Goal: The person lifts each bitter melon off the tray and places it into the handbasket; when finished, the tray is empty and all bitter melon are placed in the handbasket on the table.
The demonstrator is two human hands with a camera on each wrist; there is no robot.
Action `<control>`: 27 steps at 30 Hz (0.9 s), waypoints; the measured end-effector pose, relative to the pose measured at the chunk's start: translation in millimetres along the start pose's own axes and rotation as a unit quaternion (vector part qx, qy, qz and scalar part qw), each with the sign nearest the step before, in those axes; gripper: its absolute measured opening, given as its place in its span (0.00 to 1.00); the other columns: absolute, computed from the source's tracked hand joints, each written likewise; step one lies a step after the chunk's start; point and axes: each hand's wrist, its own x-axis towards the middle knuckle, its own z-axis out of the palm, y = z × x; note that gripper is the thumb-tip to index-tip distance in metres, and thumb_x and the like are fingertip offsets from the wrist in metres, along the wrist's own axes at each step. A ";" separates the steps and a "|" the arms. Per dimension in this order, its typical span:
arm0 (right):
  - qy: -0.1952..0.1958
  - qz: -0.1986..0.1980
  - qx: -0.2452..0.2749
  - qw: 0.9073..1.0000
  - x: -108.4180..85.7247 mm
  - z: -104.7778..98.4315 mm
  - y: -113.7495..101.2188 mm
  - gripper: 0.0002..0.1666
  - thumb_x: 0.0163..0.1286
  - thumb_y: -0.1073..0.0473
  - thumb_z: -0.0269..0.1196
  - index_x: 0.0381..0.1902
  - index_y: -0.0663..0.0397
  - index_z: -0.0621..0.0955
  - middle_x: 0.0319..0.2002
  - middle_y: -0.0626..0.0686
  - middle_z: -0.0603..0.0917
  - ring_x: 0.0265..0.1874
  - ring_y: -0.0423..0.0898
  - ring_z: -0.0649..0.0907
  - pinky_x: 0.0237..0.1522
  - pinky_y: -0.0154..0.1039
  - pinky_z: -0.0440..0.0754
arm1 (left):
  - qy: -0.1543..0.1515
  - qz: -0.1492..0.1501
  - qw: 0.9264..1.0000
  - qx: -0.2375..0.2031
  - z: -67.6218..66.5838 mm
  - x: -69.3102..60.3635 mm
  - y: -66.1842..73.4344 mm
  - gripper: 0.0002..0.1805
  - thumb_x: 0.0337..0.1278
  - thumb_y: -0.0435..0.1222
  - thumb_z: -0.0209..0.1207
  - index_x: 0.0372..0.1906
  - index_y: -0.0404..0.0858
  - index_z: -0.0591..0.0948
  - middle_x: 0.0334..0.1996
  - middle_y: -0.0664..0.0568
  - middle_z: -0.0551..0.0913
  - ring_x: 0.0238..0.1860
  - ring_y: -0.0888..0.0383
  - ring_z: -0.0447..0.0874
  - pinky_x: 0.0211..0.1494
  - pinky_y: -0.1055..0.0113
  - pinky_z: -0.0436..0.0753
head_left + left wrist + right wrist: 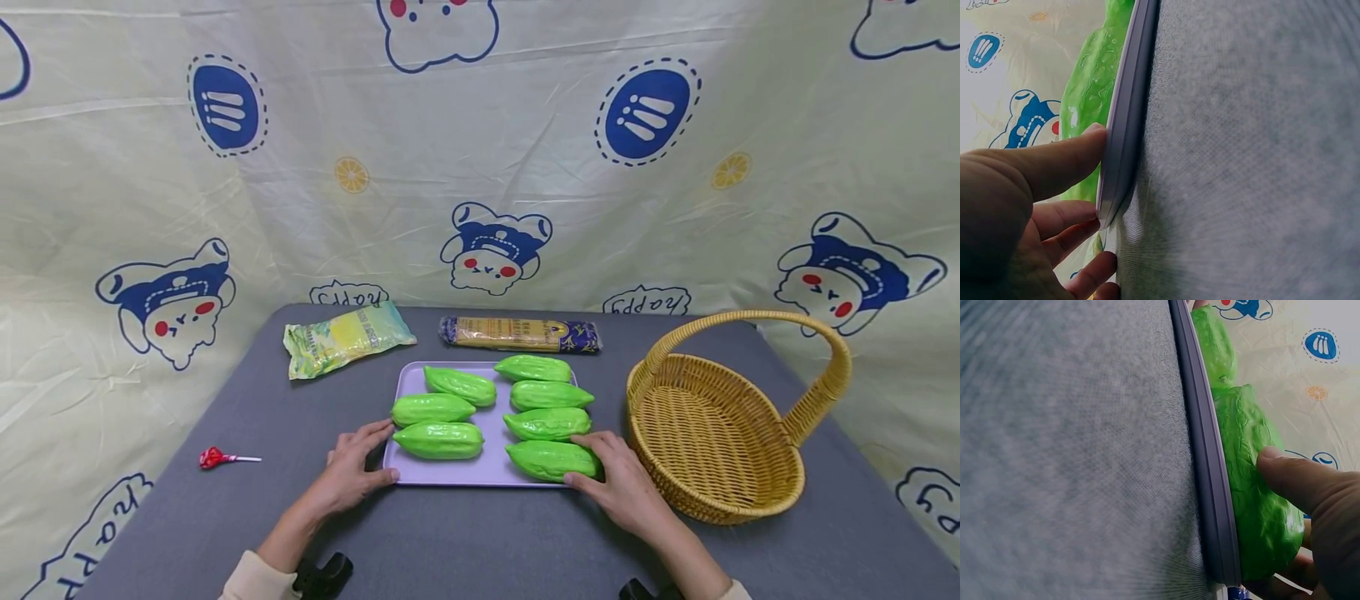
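Note:
Several green, ridged, star-fruit-like pieces lie in two columns on a lilac tray [495, 454]. My left hand [352, 467] holds the tray's front left corner, thumb on the front edge and fingers at the left side; in the left wrist view the thumb of this hand [1035, 187] presses the tray's rim [1124, 119]. My right hand [626, 487] grips the right end of the nearest green piece [553, 461] in the right column. In the right wrist view its thumb lies on that green piece [1257, 487], with the other fingers partly hidden behind it.
A wicker basket [716, 433] with a tall handle stands right of the tray, close to my right hand. Behind the tray lie a green-yellow packet [348, 337] and a long gold and blue packet [517, 333]. A red lollipop [213, 457] is at the left.

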 end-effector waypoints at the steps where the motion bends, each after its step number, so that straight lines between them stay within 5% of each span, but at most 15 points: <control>1: 0.000 0.000 0.000 1.000 0.1 -0.1 0.0 0.32 0.53 0.51 0.71 0.55 0.55 0.79 0.48 0.52 0.80 0.50 0.51 0.77 0.50 0.51 0.72 | 0.000 0.001 1.000 0.000 -0.1 0.0 0.0 0.35 0.50 0.39 0.66 0.65 0.37 0.70 0.68 0.46 0.67 0.62 0.43 0.59 0.54 0.46 0.57; 27: 0.001 -0.007 -0.003 1.000 -0.5 -5.3 -1.5 0.30 0.52 0.53 0.72 0.54 0.53 0.79 0.48 0.51 0.81 0.50 0.50 0.78 0.51 0.52 0.74 | 0.003 0.002 1.000 0.000 0.4 -1.4 0.7 0.36 0.50 0.40 0.66 0.66 0.37 0.69 0.68 0.48 0.67 0.61 0.44 0.60 0.52 0.49 0.57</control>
